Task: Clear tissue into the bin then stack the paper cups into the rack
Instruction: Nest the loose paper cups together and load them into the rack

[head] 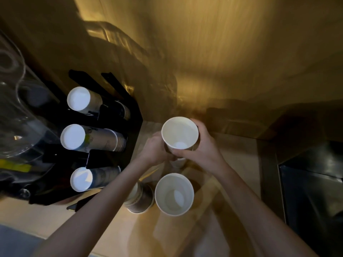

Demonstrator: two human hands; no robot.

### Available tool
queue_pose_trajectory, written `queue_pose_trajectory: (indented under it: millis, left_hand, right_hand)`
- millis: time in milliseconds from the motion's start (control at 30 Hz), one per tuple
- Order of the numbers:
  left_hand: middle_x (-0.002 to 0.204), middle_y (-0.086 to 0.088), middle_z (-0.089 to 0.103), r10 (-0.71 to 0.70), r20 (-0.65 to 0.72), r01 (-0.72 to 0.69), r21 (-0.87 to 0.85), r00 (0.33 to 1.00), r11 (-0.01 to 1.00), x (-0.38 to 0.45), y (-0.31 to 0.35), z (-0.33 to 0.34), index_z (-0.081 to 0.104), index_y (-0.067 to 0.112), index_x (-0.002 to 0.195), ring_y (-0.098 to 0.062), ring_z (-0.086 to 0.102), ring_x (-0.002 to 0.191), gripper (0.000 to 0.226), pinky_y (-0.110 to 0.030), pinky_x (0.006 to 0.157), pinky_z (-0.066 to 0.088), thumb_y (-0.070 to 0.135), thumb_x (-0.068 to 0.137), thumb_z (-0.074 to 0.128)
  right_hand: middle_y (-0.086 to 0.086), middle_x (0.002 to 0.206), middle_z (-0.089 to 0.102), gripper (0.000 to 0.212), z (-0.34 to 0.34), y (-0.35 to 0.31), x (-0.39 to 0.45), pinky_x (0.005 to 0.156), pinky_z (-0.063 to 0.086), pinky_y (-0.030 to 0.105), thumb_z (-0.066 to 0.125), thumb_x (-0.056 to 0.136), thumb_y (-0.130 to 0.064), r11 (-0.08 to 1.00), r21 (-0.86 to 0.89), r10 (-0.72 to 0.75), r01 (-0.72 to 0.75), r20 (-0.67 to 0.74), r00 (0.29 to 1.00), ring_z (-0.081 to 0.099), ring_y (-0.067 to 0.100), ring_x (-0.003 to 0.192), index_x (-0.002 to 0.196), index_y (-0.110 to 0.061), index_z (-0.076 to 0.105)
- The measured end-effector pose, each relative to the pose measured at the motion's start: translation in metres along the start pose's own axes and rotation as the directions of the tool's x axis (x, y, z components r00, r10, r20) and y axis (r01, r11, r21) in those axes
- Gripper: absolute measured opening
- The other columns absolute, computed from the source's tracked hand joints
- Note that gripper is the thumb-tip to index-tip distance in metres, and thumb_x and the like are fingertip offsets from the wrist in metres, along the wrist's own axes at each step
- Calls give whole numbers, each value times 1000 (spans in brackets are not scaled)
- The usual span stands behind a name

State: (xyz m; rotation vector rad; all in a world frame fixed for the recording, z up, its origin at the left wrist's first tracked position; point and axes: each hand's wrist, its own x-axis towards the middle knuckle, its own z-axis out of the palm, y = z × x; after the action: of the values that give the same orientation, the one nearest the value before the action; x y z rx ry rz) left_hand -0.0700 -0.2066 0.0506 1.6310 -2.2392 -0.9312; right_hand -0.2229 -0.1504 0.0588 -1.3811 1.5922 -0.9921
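Observation:
Both hands grip one white paper cup (179, 133), upright and mouth up, above the counter. My left hand (155, 148) wraps its lower left side; my right hand (201, 145) wraps the right side and bottom. Below it a second open paper cup (174, 194) stands on the counter, and a stack of cups (139, 198) stands upside down to its left. The black cup rack (133, 115) at left holds three horizontal rows of cups, top (79, 98), middle (73, 136) and bottom (81, 179), with their white bases facing me. No tissue is in view.
A clear plastic container (16, 115) sits left of the rack. A dark bin-like opening (313, 184) is set into the counter at right. A wooden wall (222, 52) rises behind the counter (115, 230).

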Motion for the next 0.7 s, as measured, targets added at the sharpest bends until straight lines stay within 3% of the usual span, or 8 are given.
queue_pose_trajectory:
  millis: [67,200,333,567,700]
  left_hand:
    - [131,-11,55,-5,16,5,-9,1000,1000,-2,1,-5,45,13,130,-27,53,119,81,-35,96,44,17,59,83]
    - [132,-10,55,-58,81,60,-24,995,998,-8,-1,-11,38,14,136,-26,53,120,82,-41,100,46,21,65,80]
    - [128,-9,59,-89,95,94,-54,992,994,-12,-8,-8,44,16,131,-25,57,115,69,-42,97,49,16,70,76]
    - [129,-10,57,-86,178,132,-260,980,957,-16,3,-10,45,11,131,-24,54,116,53,-34,96,45,13,81,61]
    - [136,-13,48,-72,246,155,-337,967,929,-24,13,-7,35,10,137,-25,47,124,55,-27,95,37,14,87,57]
  right_hand:
    - [-17,121,47,91,5,13,1,82,38,12,86,58,-31,999,-45,8,-7,15,1000,43,3,112,131,-34,33]
    - [-11,129,49,88,15,34,0,93,45,30,84,57,-42,983,-184,26,-16,49,998,44,9,118,131,-34,37]
    - [-6,127,51,88,20,41,4,92,45,33,87,52,-42,971,-233,65,-46,73,995,47,12,115,127,-30,43]
    - [-6,125,54,94,22,42,0,88,50,35,84,53,-44,972,-229,61,-46,56,997,52,16,113,131,-32,33]
    - [-6,121,58,87,8,46,-12,85,49,36,83,51,-39,961,-260,93,-94,-19,996,55,18,110,126,-34,38]
